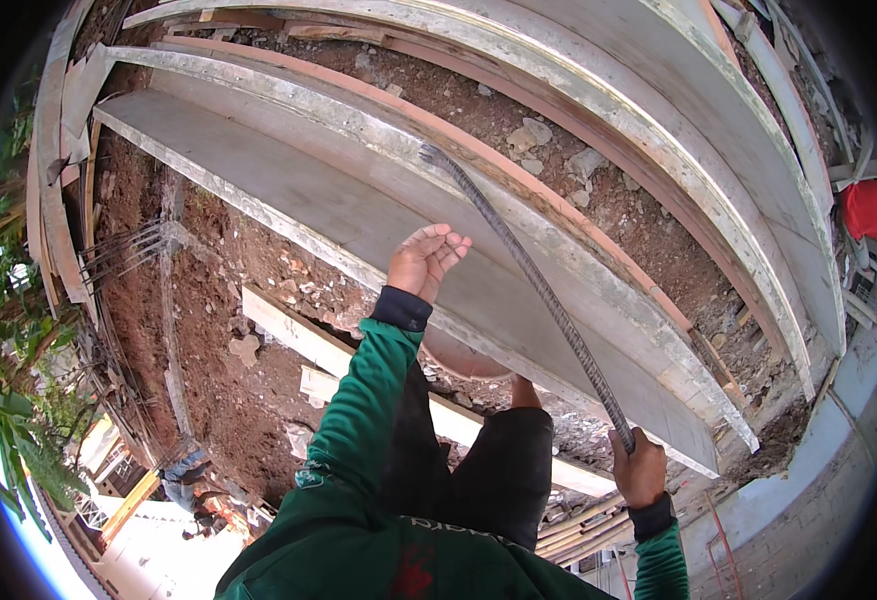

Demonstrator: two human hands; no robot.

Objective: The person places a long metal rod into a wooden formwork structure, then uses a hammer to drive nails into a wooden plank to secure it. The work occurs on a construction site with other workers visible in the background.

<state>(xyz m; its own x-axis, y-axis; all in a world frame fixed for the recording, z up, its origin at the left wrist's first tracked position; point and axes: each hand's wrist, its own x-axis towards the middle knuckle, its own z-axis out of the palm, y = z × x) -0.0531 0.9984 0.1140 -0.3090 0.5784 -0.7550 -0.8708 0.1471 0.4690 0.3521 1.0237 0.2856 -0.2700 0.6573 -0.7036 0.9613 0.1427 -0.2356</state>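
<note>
My right hand (641, 468) is closed around the near end of a long ribbed steel bar (528, 275). The bar runs up and to the left over a grey concrete beam (358, 215), and its far end reaches the beam's upper edge. My left hand (426, 258) is held out over the same beam with the palm up and the fingers loosely apart, holding nothing. Both arms wear green sleeves with dark cuffs. My dark-trousered legs show below, with one foot near the beam's lower edge.
Reddish soil with stones (228, 330) lies in the trenches between the beams. A second curved concrete beam with wooden formwork (658, 110) runs behind. Wooden planks (288, 330) lie in the trench below. Rebar stubs (128, 250) stick out at left. A red cloth (866, 208) is at right.
</note>
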